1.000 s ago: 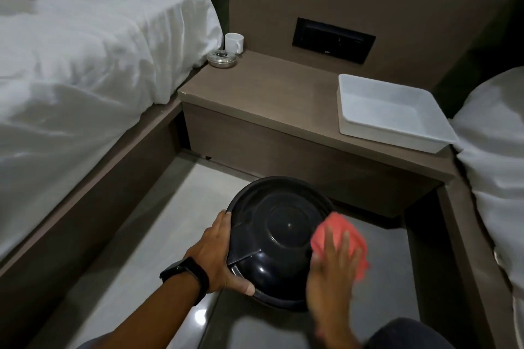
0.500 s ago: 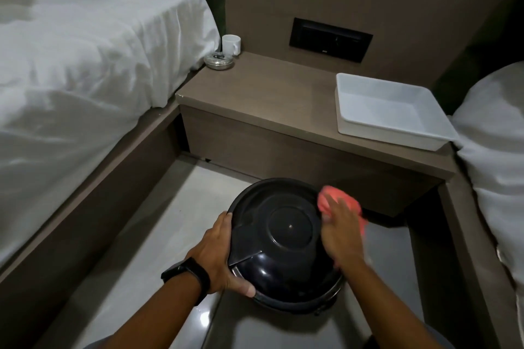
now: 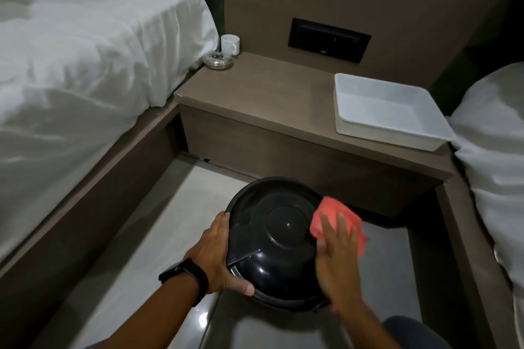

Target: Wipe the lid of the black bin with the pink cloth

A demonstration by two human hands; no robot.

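Pink cloth point(image 3: 331, 214): pressed flat under right hand point(image 3: 337, 252), fingers spread.
Left hand point(image 3: 218, 252): clamped on lid point(image 3: 272, 235) rim.
Risk: cloth could slide off the rim.

Since half a second ago, the right hand point(image 3: 337, 252) has drawn back from the far right rim of the lid point(image 3: 272, 235) toward the person, fingers now spread flat. The pink cloth point(image 3: 334, 221) has moved with it and shows more beyond the fingertips.

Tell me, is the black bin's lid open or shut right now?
Shut: the lid sits flat on the bin, with the pink cloth pressed on it.
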